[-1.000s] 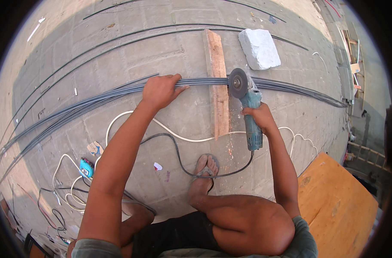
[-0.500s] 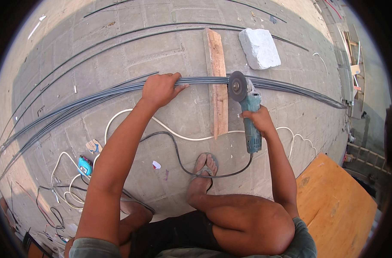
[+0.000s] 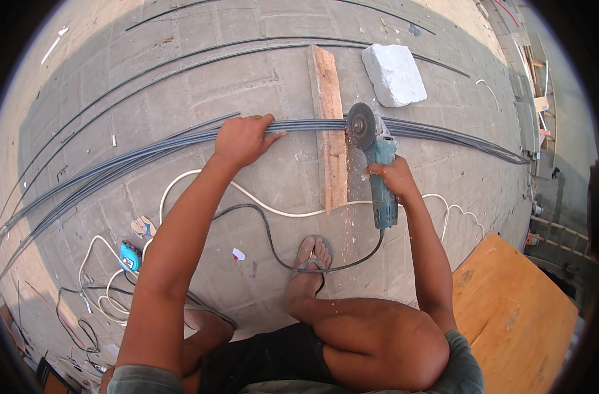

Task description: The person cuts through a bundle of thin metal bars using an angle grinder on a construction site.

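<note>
- In the head view, the left hand [image 3: 245,140] lies palm down over the bundle of rods [image 3: 306,125], left of the plank [image 3: 333,171].
- Its fingers bend over the far side of the bundle and its thumb lies on the near side, pointing right, so the rods run between them; the hand is closed on the bundle, though the underside of the grip is hidden.
- The right hand [image 3: 394,178] is wrapped round the teal body of the grinder [image 3: 383,209], with the thumb across the left side; the fingers underneath are mostly out of sight.
- The grinder's disc [image 3: 360,126] faces left and stands at the rods, just beside the right edge of the plank; whether its edge touches metal cannot be told.
- Small bright flecks show in the air below the disc and over the person's leg.
- The rods cross over the plank, fanning out toward the left and running on to the right beyond the grinder.
- A white block [image 3: 396,75] sits right of the plank's far end, near the rods but apart from them.
- A black cord [image 3: 270,240] leaves the grinder's near end and curves left past the foot [image 3: 306,253].
- A white cable [image 3: 253,194] snakes behind it, and a blue tape measure [image 3: 130,255] lies beside the left forearm.
</note>
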The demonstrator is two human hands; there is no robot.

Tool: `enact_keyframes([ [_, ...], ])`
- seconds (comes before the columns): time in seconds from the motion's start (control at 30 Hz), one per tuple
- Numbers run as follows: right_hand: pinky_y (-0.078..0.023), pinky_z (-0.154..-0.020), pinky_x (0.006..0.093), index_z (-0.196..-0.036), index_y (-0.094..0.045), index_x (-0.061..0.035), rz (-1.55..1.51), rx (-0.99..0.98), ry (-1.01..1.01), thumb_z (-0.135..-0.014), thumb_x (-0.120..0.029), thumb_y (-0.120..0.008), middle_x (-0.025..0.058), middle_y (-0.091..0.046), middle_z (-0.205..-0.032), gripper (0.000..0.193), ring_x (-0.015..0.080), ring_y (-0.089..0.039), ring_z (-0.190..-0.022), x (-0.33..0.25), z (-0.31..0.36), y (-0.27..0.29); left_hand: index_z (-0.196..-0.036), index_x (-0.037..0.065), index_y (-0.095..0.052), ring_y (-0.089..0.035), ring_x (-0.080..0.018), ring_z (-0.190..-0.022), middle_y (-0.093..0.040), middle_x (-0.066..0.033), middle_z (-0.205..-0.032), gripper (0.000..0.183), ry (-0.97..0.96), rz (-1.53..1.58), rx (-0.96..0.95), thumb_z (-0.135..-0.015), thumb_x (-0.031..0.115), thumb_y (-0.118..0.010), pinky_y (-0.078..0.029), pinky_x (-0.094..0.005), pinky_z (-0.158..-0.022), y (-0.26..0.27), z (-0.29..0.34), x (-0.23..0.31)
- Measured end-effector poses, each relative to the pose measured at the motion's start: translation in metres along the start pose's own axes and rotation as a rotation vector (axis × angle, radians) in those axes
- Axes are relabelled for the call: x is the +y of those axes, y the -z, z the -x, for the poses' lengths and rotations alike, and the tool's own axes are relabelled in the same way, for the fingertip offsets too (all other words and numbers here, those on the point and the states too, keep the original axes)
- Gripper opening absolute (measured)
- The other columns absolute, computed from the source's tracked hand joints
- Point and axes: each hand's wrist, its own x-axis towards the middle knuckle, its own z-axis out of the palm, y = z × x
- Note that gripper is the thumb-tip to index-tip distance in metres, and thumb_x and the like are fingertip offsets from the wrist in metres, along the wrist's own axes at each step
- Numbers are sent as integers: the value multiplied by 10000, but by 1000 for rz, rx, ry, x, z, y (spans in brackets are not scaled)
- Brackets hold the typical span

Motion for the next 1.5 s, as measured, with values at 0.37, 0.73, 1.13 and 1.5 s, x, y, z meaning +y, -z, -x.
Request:
enact_keyframes([
  [0.37,-528,-695,372,-1021,-698,55,-3,11,0,-710,-173,-803,122,-710,-889,400,219,-664,-763,1,-9,-1,-1010,89,-677,-715,-325,-765,-737,-113,-846,463,-1,12,19,-983,543,-594,-553,-449,-671,-2,1,-1],
  [0.73,-513,-662,355,-954,-706,37,-36,6,35,-725,-177,-795,101,-707,-854,326,200,-653,-727,3,-15,0,-991,100,-685,-716,-324,-752,-736,-108,-826,477,-3,8,23,-977,567,-590,-549,-448,-647,-3,0,0],
  [1.13,-521,-676,366,-974,-709,34,-22,12,10,-720,-177,-807,103,-708,-860,345,201,-657,-737,5,-19,-1,-997,100,-693,-717,-322,-740,-737,-109,-816,473,-1,2,29,-971,563,-604,-546,-446,-630,-3,-1,0],
  [1.5,-526,-684,368,-990,-707,46,-29,-1,16,-712,-192,-818,107,-710,-875,383,204,-659,-749,11,-12,-2,-1003,103,-698,-716,-324,-729,-736,-110,-816,470,9,-14,42,-970,564,-609,-544,-448,-617,-6,-1,0],
])
